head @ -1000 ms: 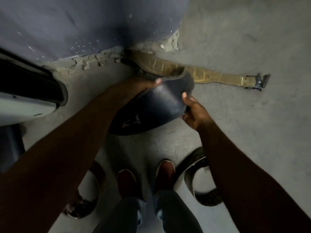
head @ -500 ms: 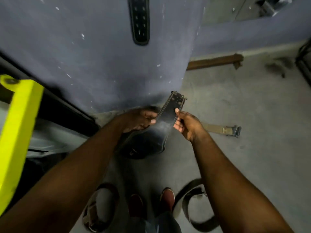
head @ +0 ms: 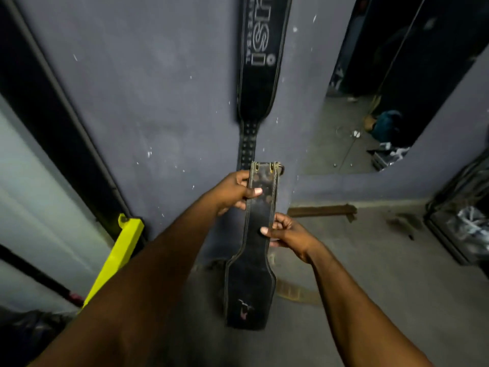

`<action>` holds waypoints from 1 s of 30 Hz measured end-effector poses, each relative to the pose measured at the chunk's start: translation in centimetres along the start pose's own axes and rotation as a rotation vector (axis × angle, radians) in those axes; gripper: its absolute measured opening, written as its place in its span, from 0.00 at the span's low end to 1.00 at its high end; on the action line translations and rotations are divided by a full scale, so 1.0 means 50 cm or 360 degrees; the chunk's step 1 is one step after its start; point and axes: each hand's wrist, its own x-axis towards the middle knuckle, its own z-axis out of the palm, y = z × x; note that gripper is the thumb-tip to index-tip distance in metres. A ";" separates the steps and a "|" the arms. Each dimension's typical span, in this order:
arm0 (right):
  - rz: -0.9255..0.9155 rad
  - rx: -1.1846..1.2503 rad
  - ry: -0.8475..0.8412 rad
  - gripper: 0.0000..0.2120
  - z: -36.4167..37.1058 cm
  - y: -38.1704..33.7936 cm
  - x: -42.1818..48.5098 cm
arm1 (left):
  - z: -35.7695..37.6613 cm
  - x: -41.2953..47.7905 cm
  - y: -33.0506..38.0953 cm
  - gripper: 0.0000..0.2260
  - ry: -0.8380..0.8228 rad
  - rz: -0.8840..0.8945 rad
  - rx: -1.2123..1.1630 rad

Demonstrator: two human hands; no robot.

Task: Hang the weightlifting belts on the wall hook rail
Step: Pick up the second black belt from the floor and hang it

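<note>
Since a moment ago, we have raised the black leather belt [head: 251,250] off the floor [head: 383,274] and up along the grey wall [head: 158,102]. Its long axis now runs vertical, buckle end up, wide back section hanging low. Our left hand [head: 232,193] pinches the narrow strap near the top; our right hand [head: 288,234] pinches its right edge lower down. Directly above, 1 black belt with white lettering [head: 260,62] hangs flat on the wall.
</note>
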 end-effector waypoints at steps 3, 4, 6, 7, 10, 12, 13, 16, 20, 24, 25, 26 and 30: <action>-0.0104 -0.0328 0.0032 0.10 -0.025 -0.113 -0.043 | 0.005 -0.035 0.131 0.15 0.0097 0.0239 -0.0045; -0.0166 -0.0365 0.0072 0.08 -0.031 -0.140 -0.048 | 0.004 -0.041 0.162 0.15 0.0124 0.0308 -0.0046; -0.0348 -0.0405 0.0143 0.05 -0.047 -0.221 -0.064 | -0.003 -0.058 0.247 0.15 0.0159 0.0501 -0.0017; -0.0436 -0.0413 0.0158 0.04 -0.051 -0.262 -0.075 | -0.006 -0.065 0.284 0.16 0.0152 0.0601 -0.0019; -0.0669 -0.0479 0.0238 0.06 -0.068 -0.383 -0.103 | -0.013 -0.090 0.379 0.20 0.0080 0.0831 0.0070; -0.0798 -0.0509 0.0291 0.09 -0.077 -0.454 -0.119 | -0.018 -0.101 0.413 0.24 0.0072 0.0893 0.0172; -0.0852 -0.0529 0.0276 0.08 -0.078 -0.490 -0.129 | -0.022 -0.106 0.429 0.26 0.0121 0.0943 0.0190; -0.1000 -0.0542 0.0199 0.05 -0.078 -0.592 -0.152 | -0.031 -0.123 0.493 0.26 0.0445 0.1128 0.0145; -0.0950 -0.0512 0.0106 0.14 -0.090 -0.685 -0.162 | -0.039 -0.151 0.601 0.27 0.0837 0.1366 -0.0030; -0.1036 -0.0552 0.0292 0.12 -0.075 -0.681 -0.132 | -0.041 -0.172 0.673 0.30 0.0944 0.1511 -0.0114; -0.1122 -0.0511 0.0408 0.10 -0.068 -0.681 -0.125 | -0.042 -0.176 0.685 0.31 0.0962 0.1543 -0.0109; -0.1184 -0.0482 0.0494 0.10 -0.059 -0.680 -0.121 | -0.040 -0.181 0.693 0.31 0.0976 0.1562 -0.0093; -0.1154 -0.0318 0.0359 0.18 -0.040 -0.683 -0.139 | -0.032 -0.209 0.720 0.29 0.1047 0.1667 0.0019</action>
